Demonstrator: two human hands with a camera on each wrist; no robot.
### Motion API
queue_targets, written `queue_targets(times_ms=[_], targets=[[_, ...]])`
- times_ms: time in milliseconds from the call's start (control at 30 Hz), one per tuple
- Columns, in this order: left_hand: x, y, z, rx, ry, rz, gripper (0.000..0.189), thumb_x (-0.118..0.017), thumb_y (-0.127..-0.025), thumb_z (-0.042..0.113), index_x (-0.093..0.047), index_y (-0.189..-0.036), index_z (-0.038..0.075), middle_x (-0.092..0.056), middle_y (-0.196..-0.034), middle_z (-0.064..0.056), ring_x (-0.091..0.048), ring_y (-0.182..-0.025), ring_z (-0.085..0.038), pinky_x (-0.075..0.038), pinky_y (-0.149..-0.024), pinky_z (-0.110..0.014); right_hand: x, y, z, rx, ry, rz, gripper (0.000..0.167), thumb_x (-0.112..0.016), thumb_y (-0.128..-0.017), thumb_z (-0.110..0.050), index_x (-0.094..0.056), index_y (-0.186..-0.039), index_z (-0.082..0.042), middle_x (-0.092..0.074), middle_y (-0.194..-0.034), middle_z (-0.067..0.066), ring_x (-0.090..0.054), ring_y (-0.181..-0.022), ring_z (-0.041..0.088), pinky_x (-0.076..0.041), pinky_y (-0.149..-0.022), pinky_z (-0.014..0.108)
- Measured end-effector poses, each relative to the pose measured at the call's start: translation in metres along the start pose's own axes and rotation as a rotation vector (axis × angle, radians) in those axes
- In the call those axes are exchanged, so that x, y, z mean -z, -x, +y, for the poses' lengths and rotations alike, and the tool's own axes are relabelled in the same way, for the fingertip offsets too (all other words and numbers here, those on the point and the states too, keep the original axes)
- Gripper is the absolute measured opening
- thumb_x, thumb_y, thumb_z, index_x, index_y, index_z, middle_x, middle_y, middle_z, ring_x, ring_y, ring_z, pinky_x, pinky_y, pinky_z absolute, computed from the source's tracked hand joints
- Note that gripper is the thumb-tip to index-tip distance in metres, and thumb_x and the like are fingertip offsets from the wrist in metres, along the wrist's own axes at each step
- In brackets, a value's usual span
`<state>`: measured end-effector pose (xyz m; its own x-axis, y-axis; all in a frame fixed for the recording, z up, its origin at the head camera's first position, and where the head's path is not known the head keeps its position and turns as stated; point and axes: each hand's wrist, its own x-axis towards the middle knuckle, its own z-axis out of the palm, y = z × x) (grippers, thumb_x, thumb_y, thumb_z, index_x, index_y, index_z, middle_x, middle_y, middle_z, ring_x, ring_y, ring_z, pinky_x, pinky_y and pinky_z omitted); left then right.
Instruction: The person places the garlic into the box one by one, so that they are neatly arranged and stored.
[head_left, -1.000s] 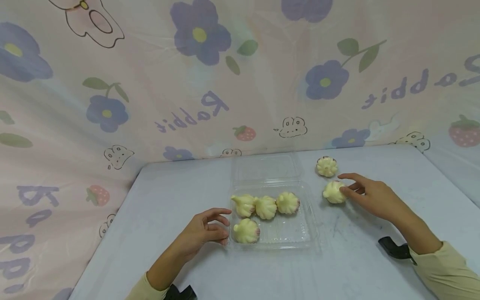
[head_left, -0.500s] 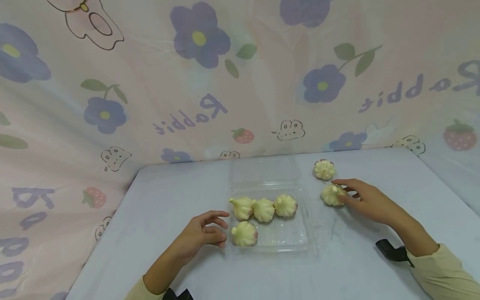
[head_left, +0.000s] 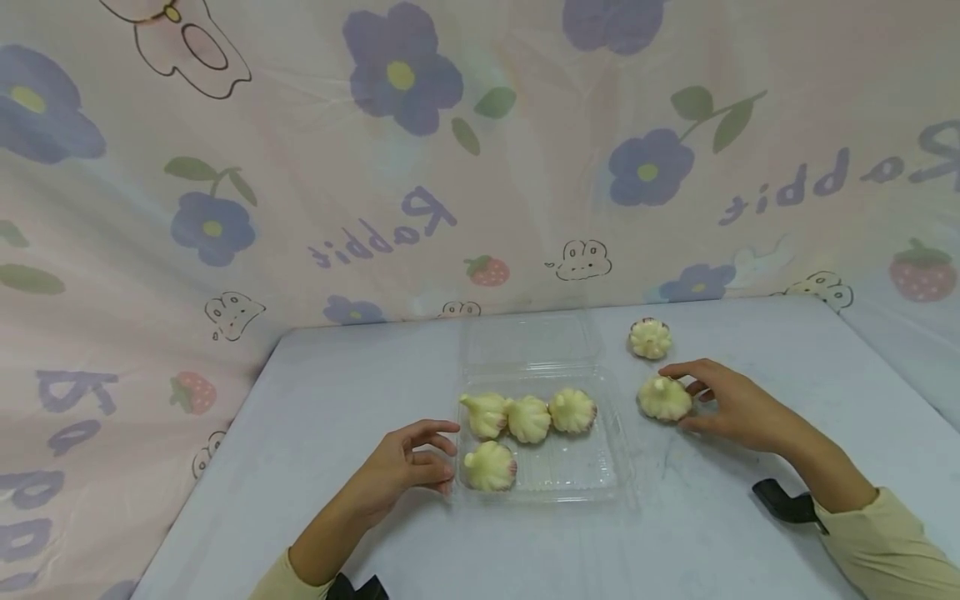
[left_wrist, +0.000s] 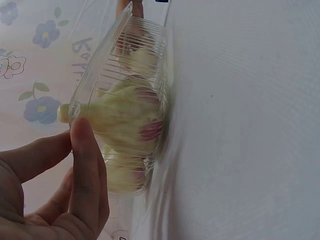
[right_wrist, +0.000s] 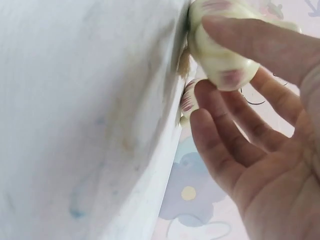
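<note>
My right hand (head_left: 738, 408) grips a pale garlic bulb (head_left: 663, 398) on the table, right of the clear plastic box, its thumb on the near side and index finger on the far side. In the right wrist view the thumb lies across the garlic bulb (right_wrist: 220, 50), which has purple patches. My left hand (head_left: 405, 471) rests at the left edge of the clear plastic box (head_left: 622, 450), thumb and index finger spread along it. The left wrist view has the thumb (left_wrist: 85, 145) right at the rim. Several garlic bulbs (head_left: 528, 419) sit inside: three in a back row, one in the front left.
Another garlic bulb (head_left: 650, 338) lies behind the one in my right hand. The box's hinged lid (head_left: 532, 342) lies folded back toward the wall. A patterned cloth (head_left: 540, 167) hangs behind the white table (head_left: 360, 367).
My right hand has closed around the nearer loose garlic bulb, which has shifted slightly toward me and turned stem-up. My left hand and the box stay where they were.
</note>
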<state>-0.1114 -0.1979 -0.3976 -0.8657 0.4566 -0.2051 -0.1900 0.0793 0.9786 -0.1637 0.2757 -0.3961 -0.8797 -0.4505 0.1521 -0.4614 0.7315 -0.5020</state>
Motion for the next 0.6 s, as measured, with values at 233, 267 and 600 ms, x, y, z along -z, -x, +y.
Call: queue_targets(times_ms=[233, 267, 600], targets=[[-0.0005, -0.0008, 0.0008, 0.011, 0.002, 0.012, 0.061, -0.068, -0.089, -0.002, -0.041, -0.144, -0.006, -0.055, -0.113, -0.008, -0.070, -0.076, -0.011, -0.062, -0.076, -0.027, -0.0038, -0.0018, -0.0001, 0.027, 0.012, 0.012, 0.074, -0.088, -0.075, -0.028, -0.054, -0.138, -0.011, -0.060, -0.127, 0.012, -0.062, -0.102, 0.021, -0.058, -0.082, 0.030], [-0.0006, -0.0008, 0.0009, 0.012, 0.001, 0.014, 0.061, -0.068, -0.089, -0.001, -0.041, -0.144, -0.006, -0.055, -0.113, -0.009, -0.070, -0.076, -0.011, -0.062, -0.076, -0.027, -0.0047, -0.0022, -0.0001, 0.024, 0.013, 0.009, 0.074, -0.087, -0.075, -0.030, -0.054, -0.138, -0.011, -0.060, -0.129, 0.012, -0.062, -0.104, 0.024, -0.058, -0.083, 0.031], [-0.0006, -0.0005, 0.0010, 0.012, -0.003, 0.014, 0.062, -0.069, -0.089, -0.001, -0.041, -0.144, -0.005, -0.055, -0.113, -0.010, -0.070, -0.076, -0.011, -0.062, -0.076, -0.028, -0.0035, -0.0010, -0.0031, 0.032, 0.013, -0.024, 0.079, -0.087, -0.075, -0.032, -0.050, -0.142, -0.011, -0.056, -0.137, 0.014, -0.059, -0.113, 0.033, -0.058, -0.086, 0.035]])
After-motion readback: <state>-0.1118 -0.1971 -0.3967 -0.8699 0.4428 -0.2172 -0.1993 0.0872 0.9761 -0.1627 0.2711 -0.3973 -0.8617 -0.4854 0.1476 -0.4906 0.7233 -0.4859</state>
